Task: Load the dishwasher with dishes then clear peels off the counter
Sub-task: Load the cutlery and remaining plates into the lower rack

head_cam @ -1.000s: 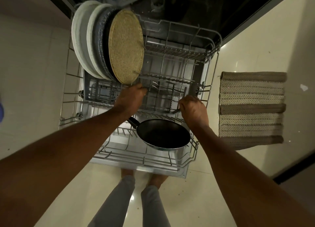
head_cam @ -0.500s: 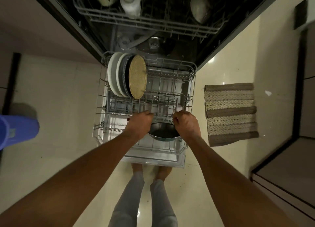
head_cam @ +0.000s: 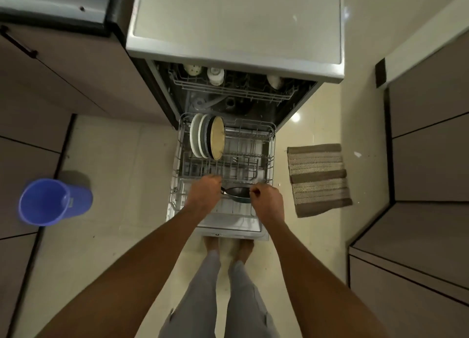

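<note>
Lying stiff and weighty in the rack (head_cam: 177, 185), the pan (head_cam: 237, 194) wants holding by its handle, just beside the left hand (head_cam: 203, 195), which seems curled on rack wire like the right hand (head_cam: 266, 198).

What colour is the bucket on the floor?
Blue-violet; the bucket shows in the head view, left of the dishwasher.

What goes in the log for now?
left hand: over rack | right hand: curled | black round frying pan: in lower wire rack
</note>
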A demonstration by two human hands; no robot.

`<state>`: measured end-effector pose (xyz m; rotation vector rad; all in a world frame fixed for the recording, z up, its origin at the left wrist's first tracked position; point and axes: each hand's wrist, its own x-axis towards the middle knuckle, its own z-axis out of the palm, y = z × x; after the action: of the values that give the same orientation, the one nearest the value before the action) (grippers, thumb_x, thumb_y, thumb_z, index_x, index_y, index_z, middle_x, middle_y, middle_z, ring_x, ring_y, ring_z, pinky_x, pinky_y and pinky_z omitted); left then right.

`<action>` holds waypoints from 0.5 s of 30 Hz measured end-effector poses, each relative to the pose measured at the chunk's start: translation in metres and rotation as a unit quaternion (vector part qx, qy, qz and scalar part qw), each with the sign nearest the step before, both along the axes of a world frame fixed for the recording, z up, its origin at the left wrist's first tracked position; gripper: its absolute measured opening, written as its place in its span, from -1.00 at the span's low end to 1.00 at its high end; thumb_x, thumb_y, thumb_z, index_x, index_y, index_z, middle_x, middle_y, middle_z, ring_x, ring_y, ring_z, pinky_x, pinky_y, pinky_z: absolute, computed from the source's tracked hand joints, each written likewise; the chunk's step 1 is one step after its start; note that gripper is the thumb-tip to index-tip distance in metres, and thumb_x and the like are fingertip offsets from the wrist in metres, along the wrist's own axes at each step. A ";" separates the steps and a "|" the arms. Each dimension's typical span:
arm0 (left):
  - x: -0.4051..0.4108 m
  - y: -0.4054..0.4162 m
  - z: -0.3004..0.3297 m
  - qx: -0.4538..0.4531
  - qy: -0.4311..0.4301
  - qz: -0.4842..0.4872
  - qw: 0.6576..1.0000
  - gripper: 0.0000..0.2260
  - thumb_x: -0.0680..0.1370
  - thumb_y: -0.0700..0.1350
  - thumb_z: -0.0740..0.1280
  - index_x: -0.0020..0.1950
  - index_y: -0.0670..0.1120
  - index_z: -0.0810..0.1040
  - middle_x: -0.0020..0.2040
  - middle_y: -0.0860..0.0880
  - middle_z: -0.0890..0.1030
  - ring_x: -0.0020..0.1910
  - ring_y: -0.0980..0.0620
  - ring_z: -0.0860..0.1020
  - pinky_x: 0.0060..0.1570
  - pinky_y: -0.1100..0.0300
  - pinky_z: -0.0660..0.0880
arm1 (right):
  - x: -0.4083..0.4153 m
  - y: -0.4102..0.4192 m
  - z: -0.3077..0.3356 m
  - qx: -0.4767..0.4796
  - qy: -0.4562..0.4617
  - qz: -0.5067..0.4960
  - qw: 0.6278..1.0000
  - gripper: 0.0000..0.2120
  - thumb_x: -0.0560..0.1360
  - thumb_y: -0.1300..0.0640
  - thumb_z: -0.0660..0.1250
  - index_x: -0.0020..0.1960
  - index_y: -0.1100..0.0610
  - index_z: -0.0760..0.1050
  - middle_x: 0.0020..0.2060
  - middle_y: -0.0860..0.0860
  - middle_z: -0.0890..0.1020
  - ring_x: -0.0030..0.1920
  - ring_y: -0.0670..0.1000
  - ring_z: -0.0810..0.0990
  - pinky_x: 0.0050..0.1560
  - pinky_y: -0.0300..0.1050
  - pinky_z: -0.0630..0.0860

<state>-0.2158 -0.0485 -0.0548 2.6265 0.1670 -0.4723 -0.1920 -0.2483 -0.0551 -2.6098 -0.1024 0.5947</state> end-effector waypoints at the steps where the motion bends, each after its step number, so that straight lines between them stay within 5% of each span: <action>1: -0.006 0.004 0.011 0.000 -0.007 0.008 1.000 -0.87 0.63 -0.18 0.29 0.05 -0.18 0.61 -0.03 -0.11 0.62 -0.13 -0.06 0.58 -0.21 0.17 0.40 | -0.008 0.002 0.010 -0.002 -0.001 -0.005 1.000 -0.89 0.58 0.16 0.35 -0.01 0.06 0.66 -0.17 0.01 0.69 -0.20 0.03 0.64 -0.12 -0.02 0.64; 7: -0.052 0.014 0.073 -0.005 -0.016 0.044 0.999 -0.86 0.64 -0.17 0.25 0.05 -0.18 0.59 -0.07 -0.08 0.60 -0.20 0.06 0.44 -0.18 0.20 0.40 | -0.060 0.012 0.065 -0.007 -0.022 0.006 1.000 -0.89 0.58 0.14 0.34 -0.08 0.03 0.61 -0.25 -0.05 0.65 -0.28 -0.06 0.58 -0.23 -0.17 0.53; 15: -0.118 0.011 0.125 0.008 -0.049 0.052 0.997 -0.88 0.62 -0.19 0.27 -0.03 -0.15 0.59 -0.10 -0.10 0.62 -0.19 -0.04 0.56 -0.22 0.17 0.37 | -0.118 0.021 0.120 0.000 -0.066 0.052 0.996 -0.88 0.57 0.14 0.33 -0.11 0.09 0.62 -0.24 0.00 0.64 -0.24 0.02 0.59 -0.16 0.02 0.62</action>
<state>-0.3336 -0.0379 0.0699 2.6350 0.2755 -0.3079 -0.3101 -0.2268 0.0649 -2.6557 -0.2815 0.4556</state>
